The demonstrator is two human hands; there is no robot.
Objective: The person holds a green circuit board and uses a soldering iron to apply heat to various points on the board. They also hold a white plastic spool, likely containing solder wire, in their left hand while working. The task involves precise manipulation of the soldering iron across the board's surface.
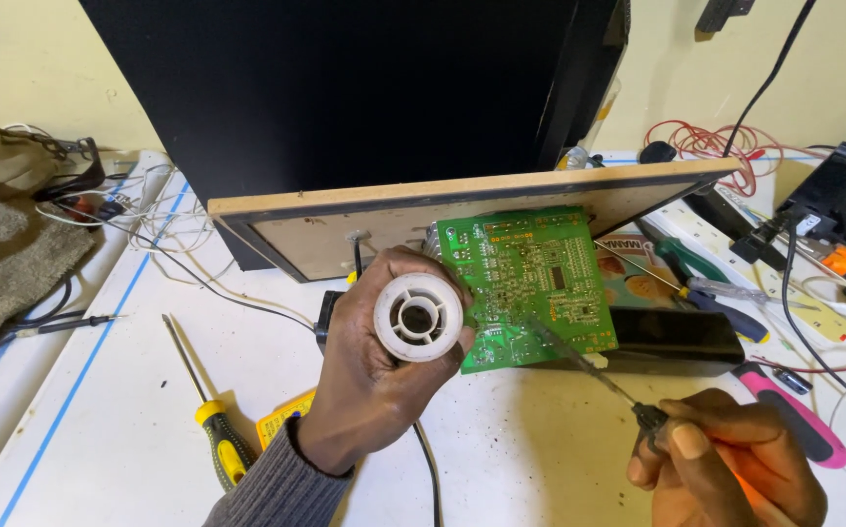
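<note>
My left hand [364, 376] grips a white plastic spool [418, 317], its round end facing me, right beside the left edge of a green circuit board [530, 283]. My right hand [725, 464] holds a soldering iron [594, 366] by its dark handle; the thin metal tip reaches up and left onto the lower part of the circuit board. The board leans tilted against a black speaker cabinet [364, 88], whose wooden panel [462, 195] lies across behind it. Part of the board's lower left is hidden by the spool.
A yellow-and-black screwdriver [210, 415] lies on the white table at the left. To the right lie a black box [677, 337], a pink-handled tool [799, 415], a green screwdriver [686, 263] and red wires [716, 141]. Cables and grey cloth [13, 268] crowd the far left.
</note>
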